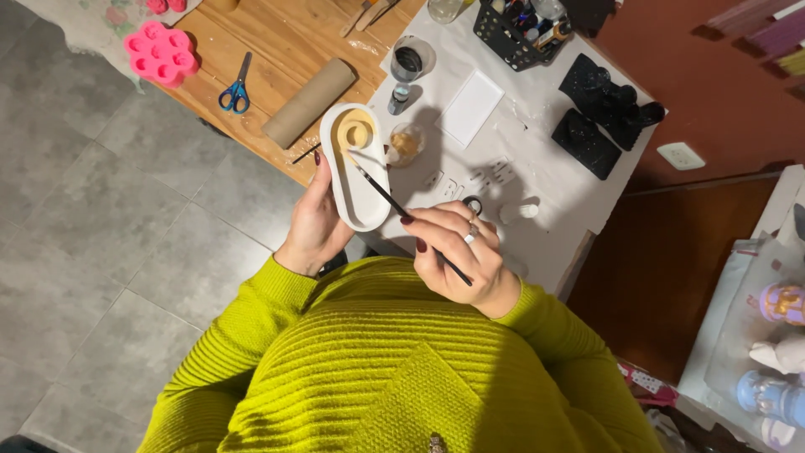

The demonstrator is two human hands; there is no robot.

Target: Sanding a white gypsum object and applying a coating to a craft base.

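The white oval tray sat upright in the left hand, fingers wrapped behind it. The right hand pinched a thin paintbrush, tip on the tray's tan-painted end. Beyond the hands lay a cardboard tube and blue scissors.

Free room: bare white sheet between the white card and 2 black moulds. Obstacles: small glass cup just beside the oval tray; cardboard tube and scissors on the wooden board; black organiser at the far edge
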